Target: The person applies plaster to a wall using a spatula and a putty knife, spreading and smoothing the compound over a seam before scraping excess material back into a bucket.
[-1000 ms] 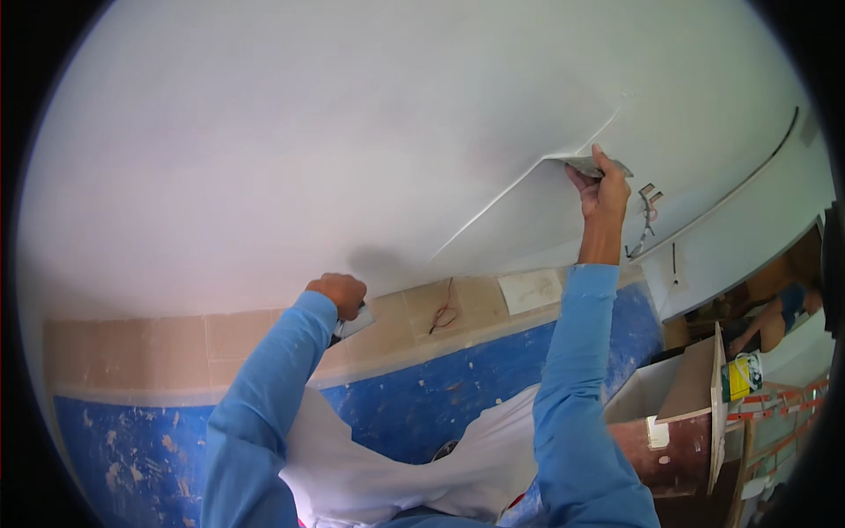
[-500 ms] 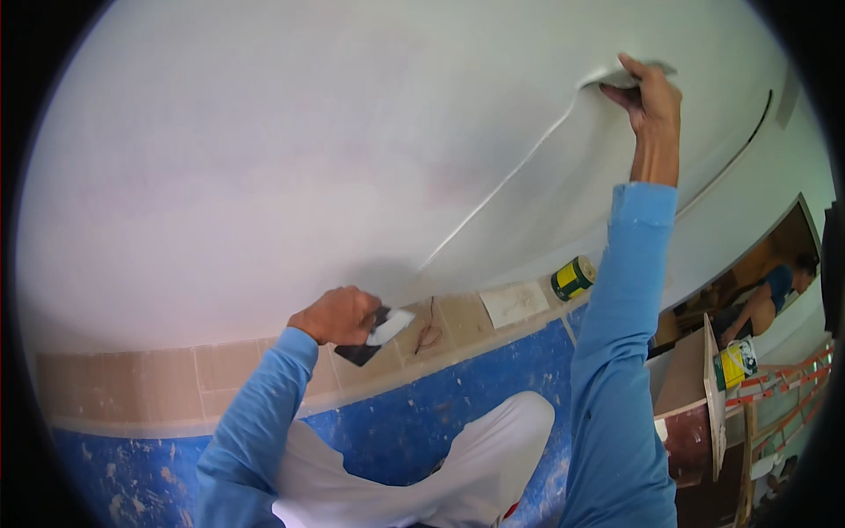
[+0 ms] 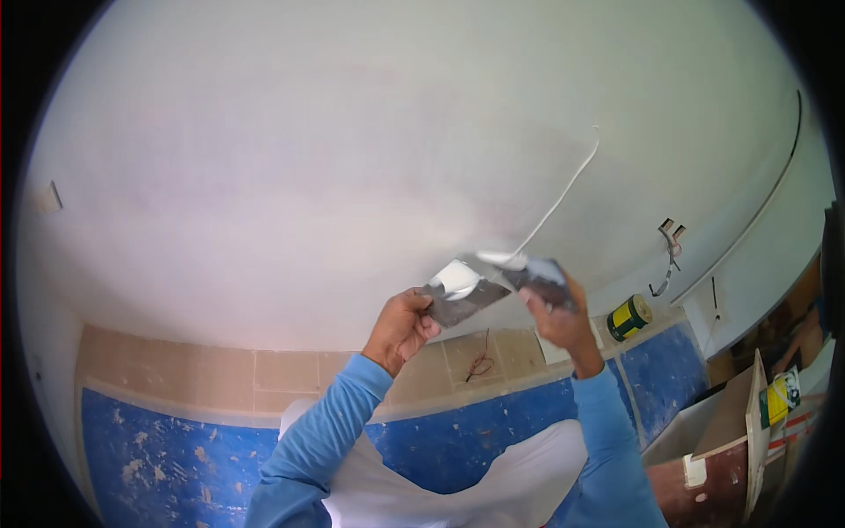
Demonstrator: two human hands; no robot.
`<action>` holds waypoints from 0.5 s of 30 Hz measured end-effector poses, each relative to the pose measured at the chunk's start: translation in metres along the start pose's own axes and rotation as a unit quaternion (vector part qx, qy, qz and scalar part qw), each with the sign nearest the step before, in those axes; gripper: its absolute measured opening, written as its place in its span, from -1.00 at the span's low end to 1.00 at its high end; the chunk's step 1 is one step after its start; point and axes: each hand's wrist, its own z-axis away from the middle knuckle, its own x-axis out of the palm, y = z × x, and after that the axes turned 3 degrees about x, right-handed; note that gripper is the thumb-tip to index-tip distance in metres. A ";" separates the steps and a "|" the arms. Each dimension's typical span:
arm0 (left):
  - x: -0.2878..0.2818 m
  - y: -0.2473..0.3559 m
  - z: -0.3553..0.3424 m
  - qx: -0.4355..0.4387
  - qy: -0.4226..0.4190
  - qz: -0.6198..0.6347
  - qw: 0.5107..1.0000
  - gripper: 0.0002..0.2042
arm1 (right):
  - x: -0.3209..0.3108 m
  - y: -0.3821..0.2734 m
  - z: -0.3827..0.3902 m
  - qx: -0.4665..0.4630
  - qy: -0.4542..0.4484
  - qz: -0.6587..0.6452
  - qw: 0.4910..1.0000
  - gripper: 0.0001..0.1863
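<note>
My left hand (image 3: pixel 400 333) grips a flat grey putty knife (image 3: pixel 462 310) with a mound of white filler (image 3: pixel 457 278) on its blade. Close beside it, my right hand (image 3: pixel 565 322) is closed on a dark, wide filling knife (image 3: pixel 544 280), somewhat smeared by motion. White filler lies along this second blade's edge, and the two blades meet or nearly meet; I cannot tell whether they touch. Behind them, a thin raised line of white filler (image 3: pixel 564 193) slants up the pale wall (image 3: pixel 290 176) to the right.
A green and yellow tin (image 3: pixel 628 318) stands on the beige tile strip at the wall's foot, with thin reddish wires (image 3: pixel 478 367) nearby. Blue, paint-spattered floor covering (image 3: pixel 458 449) lies below. Cables (image 3: pixel 671 251) hang from the wall; a board (image 3: pixel 755 431) and another tin (image 3: pixel 780 399) are at right.
My right hand has come down and left from high on the wall with its filling knife. My left hand has risen rightward, bringing the two knives together. The whole view has shifted.
</note>
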 end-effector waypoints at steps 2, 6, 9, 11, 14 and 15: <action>0.004 -0.004 0.008 0.032 -0.003 -0.022 0.999 -0.85 | 0.015 -0.003 0.010 0.008 -0.051 0.009 0.999 -0.46; -0.003 -0.011 0.010 0.091 -0.052 -0.072 0.992 -0.83 | 0.033 0.011 0.041 0.093 -0.132 0.118 0.980 -0.25; 0.020 -0.002 0.019 0.103 -0.046 -0.171 0.979 -0.83 | 0.014 0.070 0.091 0.167 -0.192 0.204 0.945 -0.29; 0.015 -0.002 0.016 0.209 -0.036 -0.308 0.927 -0.79 | 0.014 0.077 0.096 0.269 -0.043 0.012 0.962 -0.41; 0.006 -0.012 0.009 0.298 -0.002 -0.394 0.869 -0.73 | 0.016 0.072 0.095 0.416 0.243 -0.441 0.757 -0.58; 0.004 -0.013 0.008 0.301 0.000 -0.390 0.870 -0.72 | 0.018 0.068 0.093 0.417 0.231 -0.502 0.722 -0.59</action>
